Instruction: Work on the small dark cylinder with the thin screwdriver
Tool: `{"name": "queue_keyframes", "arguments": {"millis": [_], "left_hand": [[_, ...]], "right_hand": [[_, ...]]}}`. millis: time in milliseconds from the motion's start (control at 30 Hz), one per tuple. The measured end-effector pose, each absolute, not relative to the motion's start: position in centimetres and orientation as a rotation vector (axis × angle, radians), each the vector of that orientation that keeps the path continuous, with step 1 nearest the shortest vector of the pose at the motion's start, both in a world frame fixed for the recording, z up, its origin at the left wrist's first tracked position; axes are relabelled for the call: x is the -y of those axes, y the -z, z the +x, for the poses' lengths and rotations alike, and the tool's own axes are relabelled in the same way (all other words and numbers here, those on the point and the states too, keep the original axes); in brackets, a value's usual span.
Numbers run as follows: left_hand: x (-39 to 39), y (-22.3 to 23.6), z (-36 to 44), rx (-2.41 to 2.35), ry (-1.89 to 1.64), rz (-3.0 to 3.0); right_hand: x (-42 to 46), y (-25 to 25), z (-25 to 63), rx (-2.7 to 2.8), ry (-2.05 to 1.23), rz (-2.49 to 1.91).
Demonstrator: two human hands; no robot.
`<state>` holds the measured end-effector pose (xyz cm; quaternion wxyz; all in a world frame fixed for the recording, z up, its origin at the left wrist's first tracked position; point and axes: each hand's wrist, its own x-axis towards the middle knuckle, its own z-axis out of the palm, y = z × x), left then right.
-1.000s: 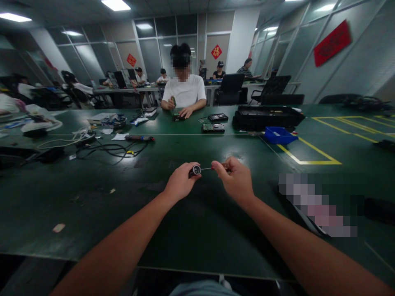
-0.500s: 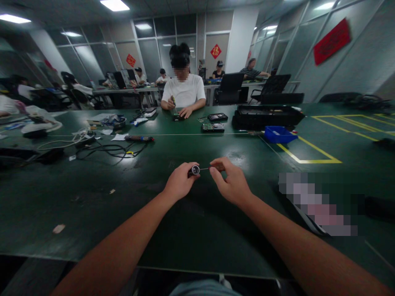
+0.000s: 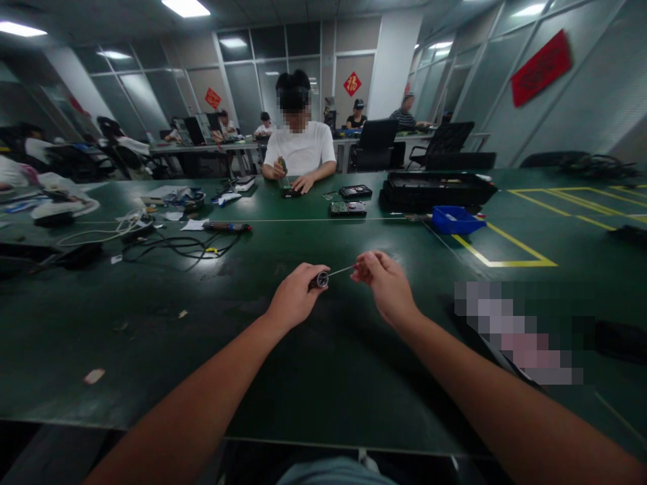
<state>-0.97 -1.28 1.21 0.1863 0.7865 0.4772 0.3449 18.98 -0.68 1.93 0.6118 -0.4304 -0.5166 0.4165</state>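
My left hand [image 3: 294, 292] is closed around a short dark cylinder [image 3: 322, 279] with a silvery ring at its round end, which faces me. A thin-shafted screwdriver [image 3: 342, 271] is pinched in the fingertips of my right hand [image 3: 389, 286]. Its metal shaft slants down leftward, and its tip meets the cylinder's ringed end; whether it goes inside I cannot tell. Most of the screwdriver's handle is hidden by my fingers. Both hands are above the green table [image 3: 283, 377].
Across the table a person [image 3: 299, 145] works with a tool on a small dark device. Hard drives [image 3: 348, 209], a black case [image 3: 439, 191] and a blue tray [image 3: 457, 221] lie ahead. Black cables [image 3: 172, 250] and a pen-like tool [image 3: 227, 227] are left; a blurred-out item [image 3: 515, 333] lies right.
My right hand has moved slightly right and up, so more of the screwdriver's shaft shows and it slants more. The left hand stays nearly in place around the cylinder.
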Motion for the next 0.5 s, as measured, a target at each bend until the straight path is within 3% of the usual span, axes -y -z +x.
{"name": "queue_keyframes", "arguments": {"millis": [500], "left_hand": [[1.1,-0.5,-0.9,-1.435,-0.909,2.193]], "right_hand": [[1.9,-2.4,18.3,1.409,-0.692,-1.08]]}}
